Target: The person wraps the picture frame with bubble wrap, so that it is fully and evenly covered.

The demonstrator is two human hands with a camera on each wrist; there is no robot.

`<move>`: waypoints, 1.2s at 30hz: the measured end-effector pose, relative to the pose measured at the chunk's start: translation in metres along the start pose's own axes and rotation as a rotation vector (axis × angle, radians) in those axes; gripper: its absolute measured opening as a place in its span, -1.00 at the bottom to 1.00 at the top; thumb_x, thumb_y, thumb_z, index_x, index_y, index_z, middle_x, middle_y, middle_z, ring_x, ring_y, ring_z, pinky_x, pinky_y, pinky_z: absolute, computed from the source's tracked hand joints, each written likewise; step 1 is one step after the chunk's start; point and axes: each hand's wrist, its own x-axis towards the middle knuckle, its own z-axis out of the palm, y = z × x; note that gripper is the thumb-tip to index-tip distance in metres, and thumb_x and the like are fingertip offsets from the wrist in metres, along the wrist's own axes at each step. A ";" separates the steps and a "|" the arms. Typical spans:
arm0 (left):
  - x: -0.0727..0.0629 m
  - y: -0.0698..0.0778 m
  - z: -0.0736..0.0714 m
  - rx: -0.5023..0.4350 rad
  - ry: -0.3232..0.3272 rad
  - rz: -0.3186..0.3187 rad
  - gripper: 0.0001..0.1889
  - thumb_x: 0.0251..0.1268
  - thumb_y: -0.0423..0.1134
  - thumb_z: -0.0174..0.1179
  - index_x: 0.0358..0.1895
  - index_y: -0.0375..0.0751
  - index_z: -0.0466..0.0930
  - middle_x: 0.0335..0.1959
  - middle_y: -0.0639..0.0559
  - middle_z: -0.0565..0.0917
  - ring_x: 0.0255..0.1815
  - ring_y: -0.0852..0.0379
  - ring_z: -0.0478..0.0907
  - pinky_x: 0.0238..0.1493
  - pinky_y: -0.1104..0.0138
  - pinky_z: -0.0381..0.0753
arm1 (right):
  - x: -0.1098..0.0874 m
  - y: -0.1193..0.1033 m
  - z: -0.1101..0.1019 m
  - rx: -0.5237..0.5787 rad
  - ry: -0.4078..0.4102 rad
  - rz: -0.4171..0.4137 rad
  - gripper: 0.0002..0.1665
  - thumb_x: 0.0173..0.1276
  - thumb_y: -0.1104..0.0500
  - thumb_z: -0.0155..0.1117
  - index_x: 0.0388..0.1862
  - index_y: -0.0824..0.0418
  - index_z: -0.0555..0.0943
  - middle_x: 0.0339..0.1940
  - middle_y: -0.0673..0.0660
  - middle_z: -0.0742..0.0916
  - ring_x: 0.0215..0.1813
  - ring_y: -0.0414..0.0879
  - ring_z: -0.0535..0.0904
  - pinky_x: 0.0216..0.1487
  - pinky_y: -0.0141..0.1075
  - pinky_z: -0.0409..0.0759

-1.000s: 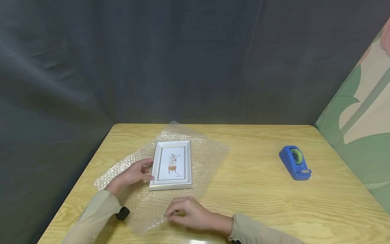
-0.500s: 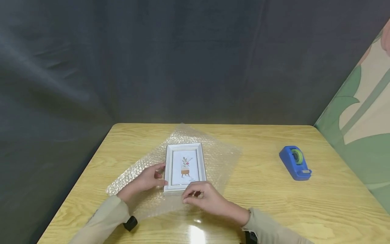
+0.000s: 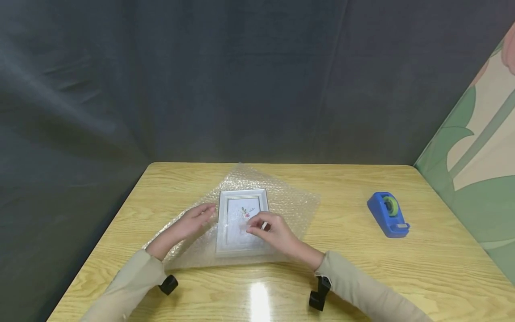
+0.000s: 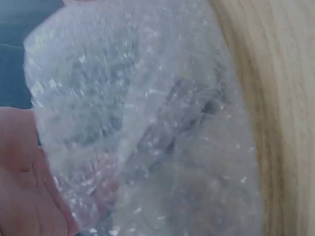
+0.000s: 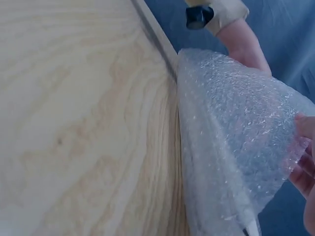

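A white picture frame [image 3: 242,194] with a plant print lies face up on a sheet of clear bubble wrap [image 3: 293,199] in the head view. My right hand [image 3: 277,232] pinches the near corner of the wrap above the frame. The lifted flap covers the lower part of the print. Beside the frame's left edge is my left hand [image 3: 189,226], its fingers nearly straight and holding nothing; whether they touch the frame or the wrap I cannot tell. In the right wrist view the raised bubble wrap [image 5: 246,132] stretches from the fingers of my right hand [image 5: 305,172].
A blue tape dispenser [image 3: 387,217] with a greenish roll stands on the right of the wooden table [image 3: 342,197]. Dark cloth [image 3: 257,80] hangs behind and on the left. A floral panel [image 3: 474,156] borders the right side.
The frame and wrap have shifted right. My right hand has carried the wrap's near corner away from me, over the frame. My left hand has let go of the frame's left edge.
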 end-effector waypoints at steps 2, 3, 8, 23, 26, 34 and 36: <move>-0.001 0.002 -0.002 -0.024 -0.003 -0.013 -0.42 0.45 -0.02 -0.27 0.32 -0.43 0.09 0.25 -0.39 0.27 0.10 -0.27 0.38 0.08 -0.01 0.44 | 0.004 0.002 0.000 -0.013 0.012 0.027 -0.90 0.11 0.36 0.29 -0.37 0.39 0.61 -0.50 0.17 0.66 -0.46 -0.18 0.51 -0.49 -0.37 0.58; -0.001 0.004 -0.002 -0.024 0.001 -0.011 -0.42 0.45 -0.02 -0.26 0.32 -0.43 0.09 0.25 -0.39 0.26 0.10 -0.27 0.39 0.08 0.00 0.44 | 0.006 0.003 0.000 -0.021 0.019 0.036 -0.89 0.11 0.36 0.29 -0.36 0.41 0.61 -0.49 0.18 0.67 -0.45 -0.17 0.52 -0.48 -0.38 0.58; -0.001 0.005 0.003 0.006 0.042 -0.010 -0.44 0.44 -0.05 -0.20 0.32 -0.42 0.12 0.27 -0.36 0.26 0.18 -0.28 0.32 0.18 -0.03 0.32 | 0.012 0.031 0.004 -0.067 0.049 0.066 -0.87 0.11 0.32 0.31 -0.34 0.37 0.61 -0.49 0.13 0.67 -0.45 -0.13 0.53 -0.44 -0.39 0.58; 0.013 -0.014 0.021 0.110 0.084 -0.058 -0.17 0.08 0.09 0.22 0.34 -0.31 0.13 0.31 -0.28 0.23 0.10 -0.28 0.39 0.00 0.04 0.51 | 0.020 0.082 0.017 -0.160 0.059 0.126 -0.87 0.13 0.27 0.30 -0.35 0.32 0.60 -0.49 0.06 0.66 -0.47 -0.23 0.52 -0.40 -0.47 0.57; 0.014 -0.015 0.023 0.128 0.089 -0.043 -0.17 0.04 0.05 0.26 0.33 -0.32 0.15 0.27 -0.30 0.28 0.10 -0.27 0.38 0.04 0.00 0.47 | 0.024 0.082 0.019 -0.216 0.043 0.167 -0.87 0.14 0.24 0.29 -0.36 0.29 0.61 -0.52 0.02 0.64 -0.50 -0.25 0.49 -0.44 -0.48 0.55; 0.017 -0.023 0.028 0.151 0.081 0.010 -0.22 -0.05 -0.10 0.35 0.30 -0.19 0.25 0.21 -0.19 0.38 0.18 -0.16 0.33 0.16 -0.05 0.33 | 0.030 0.083 0.023 -0.327 0.003 0.248 -0.91 0.14 0.22 0.29 -0.41 0.23 0.61 -0.59 -0.05 0.61 -0.56 -0.28 0.44 -0.48 -0.49 0.50; 0.017 -0.025 0.030 0.151 0.091 0.006 -0.20 -0.08 -0.10 0.37 0.30 -0.21 0.24 0.21 -0.19 0.38 0.18 -0.16 0.34 0.17 -0.04 0.33 | 0.031 0.083 0.024 -0.331 -0.011 0.261 -0.93 0.14 0.23 0.28 -0.42 0.22 0.61 -0.61 -0.07 0.59 -0.59 -0.28 0.43 -0.51 -0.49 0.50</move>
